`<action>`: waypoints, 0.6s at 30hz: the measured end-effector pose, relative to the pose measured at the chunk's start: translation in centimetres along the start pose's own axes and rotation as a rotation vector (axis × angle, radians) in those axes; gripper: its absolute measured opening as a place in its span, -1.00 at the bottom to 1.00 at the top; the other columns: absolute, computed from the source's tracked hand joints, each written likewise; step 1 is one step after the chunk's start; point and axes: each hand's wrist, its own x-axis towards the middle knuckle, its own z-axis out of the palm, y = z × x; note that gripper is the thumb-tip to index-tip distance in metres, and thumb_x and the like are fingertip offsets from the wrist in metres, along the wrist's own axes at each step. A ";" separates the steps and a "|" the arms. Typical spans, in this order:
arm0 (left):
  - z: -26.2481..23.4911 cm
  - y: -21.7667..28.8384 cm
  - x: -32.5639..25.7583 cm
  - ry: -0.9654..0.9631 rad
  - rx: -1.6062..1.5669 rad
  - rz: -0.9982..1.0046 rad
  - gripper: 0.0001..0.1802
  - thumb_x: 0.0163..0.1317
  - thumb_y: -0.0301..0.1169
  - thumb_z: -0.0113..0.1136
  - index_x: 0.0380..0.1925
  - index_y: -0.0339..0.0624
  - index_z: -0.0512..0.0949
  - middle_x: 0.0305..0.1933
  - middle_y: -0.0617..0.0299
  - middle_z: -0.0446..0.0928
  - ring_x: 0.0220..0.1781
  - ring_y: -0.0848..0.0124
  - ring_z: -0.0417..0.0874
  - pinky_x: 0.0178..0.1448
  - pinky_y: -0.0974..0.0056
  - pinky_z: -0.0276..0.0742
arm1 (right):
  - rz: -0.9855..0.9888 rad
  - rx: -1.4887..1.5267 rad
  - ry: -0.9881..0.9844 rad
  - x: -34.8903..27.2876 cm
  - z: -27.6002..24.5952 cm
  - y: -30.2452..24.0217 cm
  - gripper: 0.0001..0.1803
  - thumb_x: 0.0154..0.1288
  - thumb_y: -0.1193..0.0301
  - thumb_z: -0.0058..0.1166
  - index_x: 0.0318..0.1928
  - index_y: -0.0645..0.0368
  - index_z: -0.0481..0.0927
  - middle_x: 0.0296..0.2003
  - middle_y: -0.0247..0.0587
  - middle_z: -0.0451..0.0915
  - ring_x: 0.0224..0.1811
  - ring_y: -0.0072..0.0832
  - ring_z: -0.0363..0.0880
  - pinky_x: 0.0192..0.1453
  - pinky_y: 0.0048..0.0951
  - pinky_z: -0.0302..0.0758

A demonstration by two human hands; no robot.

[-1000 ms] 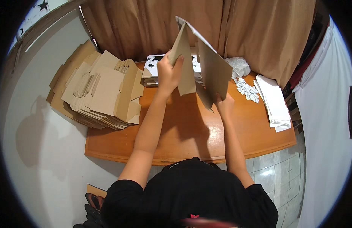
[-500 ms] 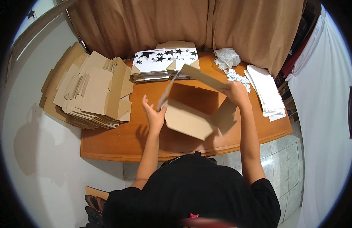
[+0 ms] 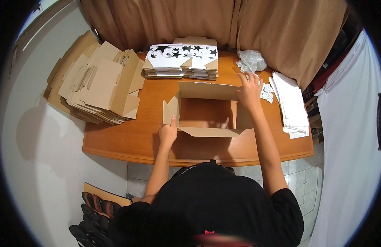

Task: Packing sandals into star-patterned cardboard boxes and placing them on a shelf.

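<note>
A brown cardboard box (image 3: 207,132) stands unfolded on the table before me, its flaps tilted outward. Bare tabletop shows through its middle, so no bottom flaps are closed there. At its near left corner, my left hand (image 3: 168,132) grips the cardboard, thumb up against the left flap; its other fingers are partly hidden. My right hand (image 3: 250,91) is over the far right corner with fingers spread, touching or just above the edge; I cannot tell which.
Flattened brown boxes (image 3: 104,82) are piled at the left. Behind the box lies a stack of white cartons with black stars (image 3: 180,53). To the right are a crumpled clear plastic bag (image 3: 252,61), small white pieces (image 3: 266,94) and white sheets (image 3: 287,105) on the wooden table (image 3: 116,142).
The box has gone from tilted in both hands to standing level on the table. My right hand has loosened from its far edge and spread its fingers; my left hand moved nearer.
</note>
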 end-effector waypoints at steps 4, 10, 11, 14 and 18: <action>1.2 -2.8 0.5 0.082 0.102 -0.014 -0.56 0.25 -0.17 -0.05 -0.26 -0.41 0.54 -0.21 -0.18 0.55 -0.12 -0.06 0.55 -0.06 0.08 0.42 | 0.191 0.332 0.150 -2.3 0.1 3.3 -0.47 0.02 0.28 0.20 0.04 0.11 0.41 -0.03 -0.07 0.38 0.10 -0.20 0.28 0.21 -0.15 0.16; 1.0 -2.1 0.6 -0.061 0.009 -0.118 -0.51 0.26 -0.12 -0.06 -0.17 -0.42 0.50 -0.11 -0.18 0.52 -0.04 -0.03 0.52 -0.01 0.13 0.40 | 1.035 1.054 -0.136 -11.5 9.3 9.4 -0.54 0.31 0.05 -0.11 -0.13 0.25 0.46 -0.36 -0.19 0.48 -0.33 -0.43 0.44 -0.21 -0.40 0.41; 1.0 -2.6 0.7 -0.057 0.010 -0.124 -0.51 0.26 -0.12 -0.06 -0.17 -0.42 0.50 -0.11 -0.18 0.52 -0.04 -0.03 0.52 -0.01 0.13 0.40 | 1.138 1.186 -0.361 -12.5 9.7 8.6 -0.52 0.32 0.03 -0.15 -0.18 0.25 0.47 -0.47 -0.26 0.48 -0.45 -0.50 0.45 -0.35 -0.46 0.42; 1.9 -3.9 1.4 -0.091 -0.134 -0.165 -0.46 0.21 -0.03 -0.01 -0.14 -0.38 0.51 -0.07 -0.06 0.54 0.00 0.08 0.52 0.06 0.22 0.35 | 1.038 1.284 -0.638 -16.3 14.4 7.9 -0.49 0.32 -0.03 -0.20 -0.22 0.21 0.50 -0.58 -0.35 0.44 -0.55 -0.57 0.42 -0.47 -0.53 0.37; 3.8 -7.5 2.5 -0.396 -0.493 -0.319 -0.24 0.06 0.09 0.10 0.11 -0.27 0.34 0.21 0.02 0.29 0.23 0.17 0.27 0.24 0.11 0.17 | 1.032 1.377 -0.694 -15.9 15.1 5.5 -0.45 0.30 -0.10 -0.23 -0.20 0.17 0.50 -0.56 -0.35 0.44 -0.53 -0.56 0.44 -0.46 -0.51 0.38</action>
